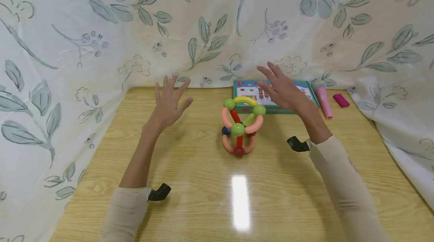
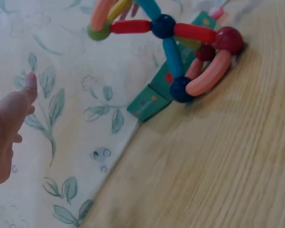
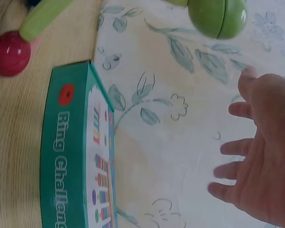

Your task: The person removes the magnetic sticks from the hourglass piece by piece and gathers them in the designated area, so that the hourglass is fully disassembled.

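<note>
A toy structure of balls and rods stands on the wooden table, with green balls on top, pink curved rods, red rods and a dark red ball low at the front. In the left wrist view, its blue balls and a light blue rod show too. My left hand is raised to the left of it, fingers spread, holding nothing. To its right, my right hand hangs in the air before the flat box, fingers extended and nothing in them. Neither hand touches the structure.
A green box lettered "Ring Challenge" lies behind the structure. Right of it lie a pink toy microphone and a small magenta block. Floral cloth hangs along the table's back and sides. Each sleeve carries a black wrist camera.
</note>
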The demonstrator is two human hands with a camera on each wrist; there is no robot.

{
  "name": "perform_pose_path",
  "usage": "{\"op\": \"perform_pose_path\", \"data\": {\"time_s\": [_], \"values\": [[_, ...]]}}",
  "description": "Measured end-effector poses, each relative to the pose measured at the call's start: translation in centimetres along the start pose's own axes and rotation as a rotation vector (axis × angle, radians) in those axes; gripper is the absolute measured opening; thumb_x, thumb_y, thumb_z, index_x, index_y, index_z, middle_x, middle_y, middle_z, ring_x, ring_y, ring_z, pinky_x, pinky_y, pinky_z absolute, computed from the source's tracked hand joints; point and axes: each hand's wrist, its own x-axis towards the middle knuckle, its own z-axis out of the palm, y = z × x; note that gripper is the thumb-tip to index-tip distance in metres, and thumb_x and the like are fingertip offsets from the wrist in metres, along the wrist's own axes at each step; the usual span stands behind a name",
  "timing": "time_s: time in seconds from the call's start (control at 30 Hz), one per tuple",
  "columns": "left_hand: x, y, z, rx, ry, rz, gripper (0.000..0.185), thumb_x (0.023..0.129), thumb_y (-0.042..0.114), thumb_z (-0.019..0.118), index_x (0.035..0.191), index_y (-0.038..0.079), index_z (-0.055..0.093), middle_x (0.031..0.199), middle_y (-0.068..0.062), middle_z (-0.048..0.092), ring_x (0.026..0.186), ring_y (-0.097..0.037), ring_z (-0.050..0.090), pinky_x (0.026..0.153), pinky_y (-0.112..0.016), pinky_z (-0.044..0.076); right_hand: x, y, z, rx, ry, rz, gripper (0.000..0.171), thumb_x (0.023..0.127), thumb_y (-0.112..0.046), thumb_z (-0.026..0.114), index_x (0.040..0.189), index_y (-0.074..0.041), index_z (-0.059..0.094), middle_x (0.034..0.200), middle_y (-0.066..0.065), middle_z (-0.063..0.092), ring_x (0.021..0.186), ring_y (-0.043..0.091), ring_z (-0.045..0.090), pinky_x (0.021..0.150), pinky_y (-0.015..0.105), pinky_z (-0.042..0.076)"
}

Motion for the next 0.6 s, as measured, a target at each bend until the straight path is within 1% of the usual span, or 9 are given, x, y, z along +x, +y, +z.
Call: {"op": "perform_pose_path", "data": {"time_s": [0.07,0.13,0.2,0.27,0.3,0.4,0.47,0.53,0.6], "values": [[0.0,0.5,0.4,-0.041,-0.01,0.014,0.089,0.097,0.084,0.018,0.168,0.03,0.022,0.176,-0.02,0.006,0.162,-0.048,-0.01,0.124,-0.071,-0.015,-0.1,-0.3,0.1,0.052,-0.019,-0.019,0.065,0.112,-0.053,0.033,0.169,-0.026,0.016,0.178,0.015,0.002,0.161,0.05,0.012,0.122,0.075,0.02],[-0.2,1.2,0.8,-0.114,-0.03,0.025,0.09,0.097,0.083,0.02,0.168,0.028,0.023,0.175,-0.02,0.013,0.164,-0.046,-0.002,0.125,-0.071,-0.01,-0.2,-0.7,0.2,0.109,-0.033,-0.038,0.064,0.112,-0.052,0.034,0.168,-0.026,0.017,0.177,0.015,0.009,0.151,0.049,0.038,0.122,0.072,0.026],[-0.4,2.3,1.2,-0.22,-0.056,0.037,0.087,0.1,0.079,0.024,0.168,0.024,0.023,0.175,-0.017,0.019,0.163,-0.044,0.011,0.129,-0.069,0.001,-0.4,-1.2,0.4,0.169,-0.044,-0.062,0.063,0.112,-0.049,0.036,0.168,-0.025,0.02,0.174,0.014,0.02,0.137,0.046,0.054,0.12,0.068,0.032],[-0.7,3.4,1.4,-0.351,-0.106,0.016,0.082,0.103,0.074,0.03,0.167,0.024,0.025,0.171,-0.016,0.03,0.159,-0.042,0.028,0.129,-0.065,0.018,-0.7,-1.8,0.6,0.23,-0.054,-0.093,0.06,0.112,-0.046,0.04,0.167,-0.025,0.025,0.171,0.011,0.031,0.13,0.04,0.06,0.118,0.064,0.038],[-0.9,4.1,1.4,-0.401,-0.132,-0.001,0.077,0.105,0.069,0.033,0.167,0.023,0.026,0.167,-0.016,0.038,0.153,-0.04,0.04,0.125,-0.063,0.03,-0.8,-2.1,0.7,0.25,-0.063,-0.111,0.059,0.112,-0.045,0.041,0.166,-0.025,0.027,0.169,0.009,0.035,0.125,0.037,0.064,0.116,0.062,0.042],[-1.4,6.3,1.4,-0.597,-0.217,-0.082,0.066,0.11,0.055,0.042,0.165,0.021,0.032,0.152,-0.018,0.054,0.131,-0.036,0.064,0.109,-0.054,0.053,-1.2,-3.2,0.9,0.281,-0.094,-0.167,0.055,0.111,-0.044,0.045,0.163,-0.027,0.035,0.161,0.006,0.049,0.137,0.033,0.059,0.11,0.058,0.049],[-1.7,7.6,1.6,-0.701,-0.262,-0.141,0.061,0.11,0.047,0.046,0.163,0.02,0.035,0.139,-0.021,0.06,0.116,-0.034,0.072,0.1,-0.049,0.06,-1.5,-3.8,1.1,0.261,-0.111,-0.203,0.053,0.111,-0.044,0.047,0.161,-0.027,0.038,0.155,0.006,0.055,0.133,0.029,0.062,0.105,0.054,0.053],[-1.9,8.9,1.8,-0.804,-0.285,-0.182,0.061,0.109,0.043,0.052,0.162,0.016,0.036,0.131,-0.025,0.061,0.102,-0.031,0.077,0.092,-0.044,0.063,-1.6,-4.3,1.4,0.25,-0.123,-0.235,0.051,0.111,-0.041,0.049,0.159,-0.026,0.043,0.148,0.007,0.061,0.13,0.029,0.064,0.1,0.052,0.055],[-2.0,9.9,2.0,-0.862,-0.297,-0.212,0.063,0.108,0.041,0.056,0.161,0.014,0.035,0.122,-0.027,0.062,0.092,-0.029,0.078,0.087,-0.042,0.065,-1.7,-4.7,1.7,0.237,-0.125,-0.259,0.05,0.11,-0.038,0.052,0.157,-0.023,0.046,0.145,0.008,0.063,0.126,0.028,0.066,0.095,0.05,0.056]]}}
